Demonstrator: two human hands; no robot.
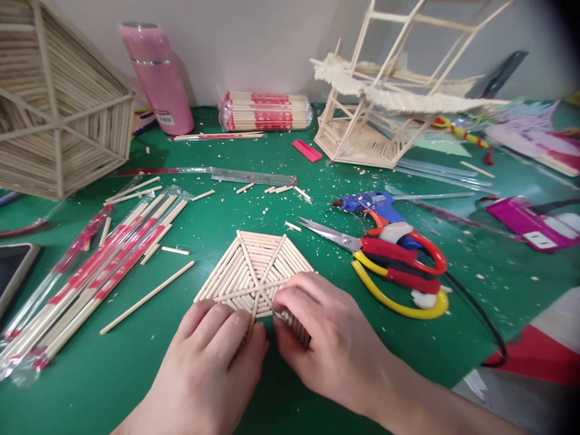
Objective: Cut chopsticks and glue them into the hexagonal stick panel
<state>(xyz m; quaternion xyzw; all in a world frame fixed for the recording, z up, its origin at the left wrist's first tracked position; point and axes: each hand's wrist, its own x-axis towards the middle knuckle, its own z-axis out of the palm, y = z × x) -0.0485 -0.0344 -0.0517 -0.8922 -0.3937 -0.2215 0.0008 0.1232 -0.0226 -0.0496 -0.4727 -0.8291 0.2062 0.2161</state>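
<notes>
In front of me on the green table lies a hexagonal panel of thin wooden sticks [254, 257], with spokes crossing near its middle. My left hand [212, 356] grips the panel's near left edge, fingers on top and thumb underneath or against the edge. My right hand [324, 338] is closed over the near right side, fingers curled onto the sticks. What lies under the fingers is hidden. Just right of the panel are scissors [330, 234] beside red-handled cutters [399, 260] with a yellow grip. A single loose stick [147, 297] lies to the left.
Wrapped chopsticks [109, 266] lie at left, near a phone [16, 272]. A blue glue gun [369, 203] rests behind the scissors. At the back stand a large stick panel [58, 121], a pink bottle [158, 78], a chopstick pack [267, 112] and a stick framework [362, 133].
</notes>
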